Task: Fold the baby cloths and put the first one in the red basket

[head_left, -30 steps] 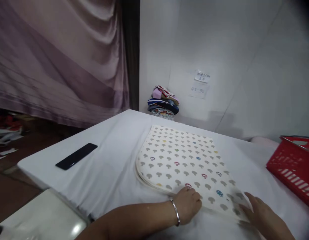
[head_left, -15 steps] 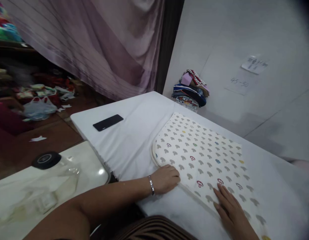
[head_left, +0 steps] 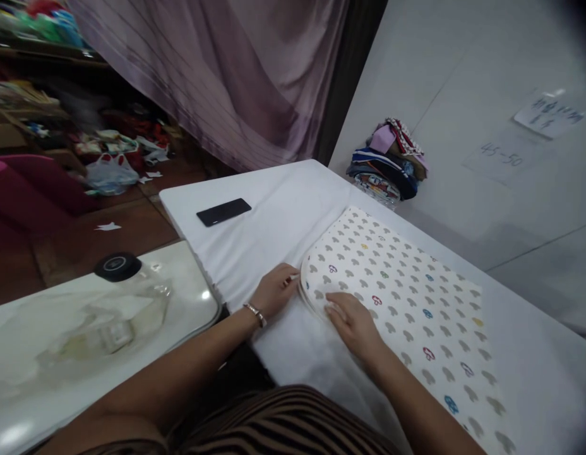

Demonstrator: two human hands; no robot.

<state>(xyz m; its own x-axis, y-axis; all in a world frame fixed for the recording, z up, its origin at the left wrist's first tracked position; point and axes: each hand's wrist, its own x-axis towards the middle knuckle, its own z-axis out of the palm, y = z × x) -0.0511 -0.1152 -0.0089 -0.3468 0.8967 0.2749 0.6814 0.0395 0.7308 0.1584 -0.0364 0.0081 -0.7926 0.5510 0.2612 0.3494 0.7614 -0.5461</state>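
A folded cream cloth (head_left: 406, 297) printed with small mushrooms lies flat on a table under a white sheet (head_left: 283, 208). My left hand (head_left: 274, 292), a bracelet on its wrist, pinches the cloth's rounded near-left corner with closed fingers. Just to its right, my right hand (head_left: 354, 322) rests on top of the cloth near the same corner, fingers flat and together, pressing down.
A black phone (head_left: 223, 212) lies on the sheet at the far left. A pile of folded fabrics (head_left: 390, 161) stands against the white wall. A clear bottle with a black cap (head_left: 117, 291) lies on a white side table (head_left: 189, 297). Clutter covers the floor beyond the curtain.
The view swung left. My left hand slid up to the cloth's corner and pinched it. My right hand moved left across the cloth to lie beside it.
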